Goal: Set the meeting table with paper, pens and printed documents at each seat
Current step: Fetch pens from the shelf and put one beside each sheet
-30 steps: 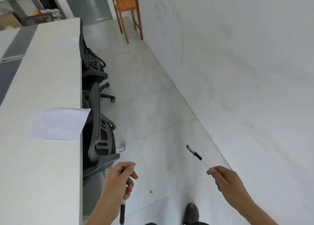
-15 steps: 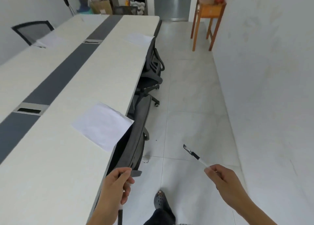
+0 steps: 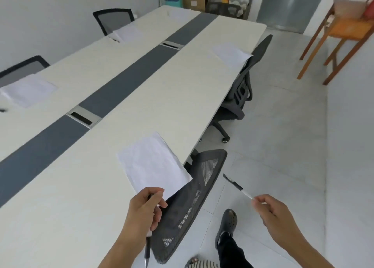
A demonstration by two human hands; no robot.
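Your left hand (image 3: 145,209) is curled round a dark pen (image 3: 147,251) that points down past your wrist, at the right edge of the long white meeting table (image 3: 162,97). Your right hand (image 3: 277,217), well apart, pinches the end of a clear pen with a black cap (image 3: 236,185) over the floor. Just beyond your left hand, a white paper sheet (image 3: 153,164) lies at that edge, its corner overhanging a black mesh chair (image 3: 194,197). Another white sheet (image 3: 230,54) lies farther along the same edge.

Before you the table (image 3: 141,97) looks matt and pale with faint woodgrain, its dark centre strip (image 3: 125,85) equally dull, broken by a brushed-metal cable box (image 3: 84,119). The near sheet (image 3: 153,162) is white paper. The chair back (image 3: 192,197) is black mesh; the floor tiles (image 3: 273,136) shine faintly; the side table (image 3: 344,31) is varnished wood.
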